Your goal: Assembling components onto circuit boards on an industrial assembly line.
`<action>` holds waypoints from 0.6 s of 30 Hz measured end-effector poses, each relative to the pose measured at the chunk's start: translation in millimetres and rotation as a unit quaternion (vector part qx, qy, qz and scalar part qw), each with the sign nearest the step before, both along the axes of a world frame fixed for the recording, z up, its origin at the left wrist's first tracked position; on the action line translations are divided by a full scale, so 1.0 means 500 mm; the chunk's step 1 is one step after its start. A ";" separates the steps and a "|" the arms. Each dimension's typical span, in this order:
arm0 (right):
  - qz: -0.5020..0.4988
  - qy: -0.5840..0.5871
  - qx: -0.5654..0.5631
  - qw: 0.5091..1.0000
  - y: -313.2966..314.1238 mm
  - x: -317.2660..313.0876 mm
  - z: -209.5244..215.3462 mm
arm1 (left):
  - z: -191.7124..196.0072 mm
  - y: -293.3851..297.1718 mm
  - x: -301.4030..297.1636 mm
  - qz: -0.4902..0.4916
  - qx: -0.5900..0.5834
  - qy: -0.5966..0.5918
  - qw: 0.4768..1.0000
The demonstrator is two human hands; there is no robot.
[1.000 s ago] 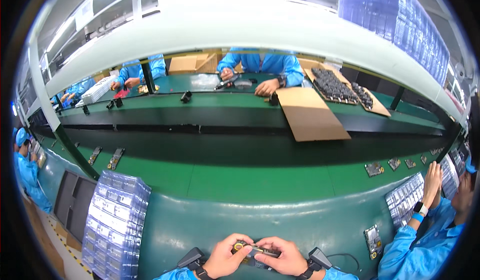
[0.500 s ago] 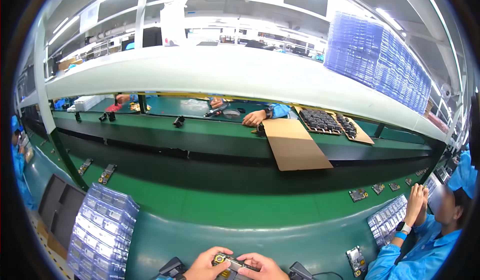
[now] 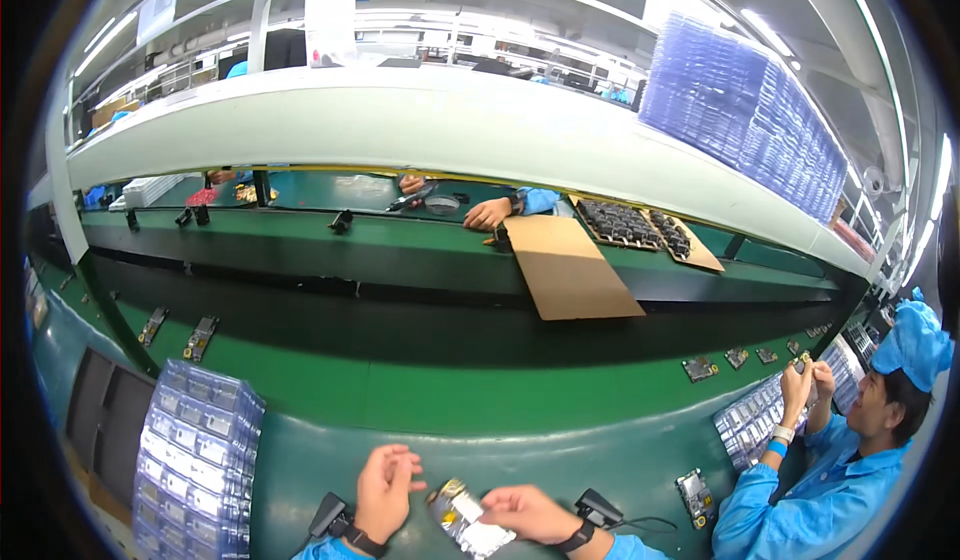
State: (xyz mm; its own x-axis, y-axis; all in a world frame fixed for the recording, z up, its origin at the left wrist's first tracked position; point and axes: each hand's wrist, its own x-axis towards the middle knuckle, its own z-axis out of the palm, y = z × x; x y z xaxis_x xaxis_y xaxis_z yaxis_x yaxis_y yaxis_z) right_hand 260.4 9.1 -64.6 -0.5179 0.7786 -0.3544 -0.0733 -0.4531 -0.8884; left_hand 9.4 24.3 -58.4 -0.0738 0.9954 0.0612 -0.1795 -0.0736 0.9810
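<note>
Low in the middle of the head view, a small circuit-board module [image 3: 452,508] with a yellow ring at its far end and a silvery-white face is tilted over the green worktop. My right hand [image 3: 530,513] pinches its right side between thumb and fingers. My left hand [image 3: 388,485] is raised just left of the module, apart from it, fingers loosely curled and holding nothing. Each of my wrists wears a black strap with a black box-like device [image 3: 598,508] beside it. The module's underside is hidden.
A stack of clear plastic trays [image 3: 200,460] stands at left beside a dark grey tray [image 3: 100,410]. Several similar modules [image 3: 200,340] lie on the green belt [image 3: 400,395]. At right, a co-worker in blue [image 3: 830,500] holds a small part near more clear trays [image 3: 745,425].
My left hand has let go of the module and lifted away to the left. My right hand keeps hold of it, now tilted with its silvery face showing. The view has shifted slightly.
</note>
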 end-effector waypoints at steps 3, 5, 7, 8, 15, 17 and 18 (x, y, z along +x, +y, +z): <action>-0.118 0.048 -0.029 0.991 0.073 0.015 0.060 | 0.012 0.023 -0.033 0.032 -0.029 -0.023 0.999; -0.239 0.136 0.035 0.961 0.132 0.020 0.043 | 0.012 0.027 -0.037 0.025 -0.037 -0.036 0.998; -0.281 0.134 0.008 0.950 0.159 -0.002 0.064 | 0.008 0.028 -0.038 0.007 -0.050 -0.049 0.998; -0.254 0.121 0.012 0.959 0.155 -0.015 0.051 | 0.005 0.028 -0.036 0.004 -0.046 -0.043 0.998; -0.095 -0.144 0.282 0.944 0.087 -0.044 0.018 | 0.008 0.028 -0.038 -0.026 -0.058 0.016 0.998; -0.061 -0.200 0.331 0.920 0.092 -0.048 0.023 | 0.008 0.029 -0.042 -0.035 -0.065 0.015 0.997; -0.064 -0.201 0.321 0.923 0.093 -0.049 0.023 | 0.008 0.028 -0.044 -0.040 -0.071 0.017 0.997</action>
State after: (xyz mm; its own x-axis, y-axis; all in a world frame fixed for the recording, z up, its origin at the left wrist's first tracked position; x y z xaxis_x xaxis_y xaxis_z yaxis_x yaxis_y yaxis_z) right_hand 235.8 55.4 -53.2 -0.3347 0.9406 0.0572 0.3043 0.1653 -0.9381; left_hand -12.6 38.5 -54.5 0.0061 0.9969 -0.0791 -0.1467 0.0791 0.9860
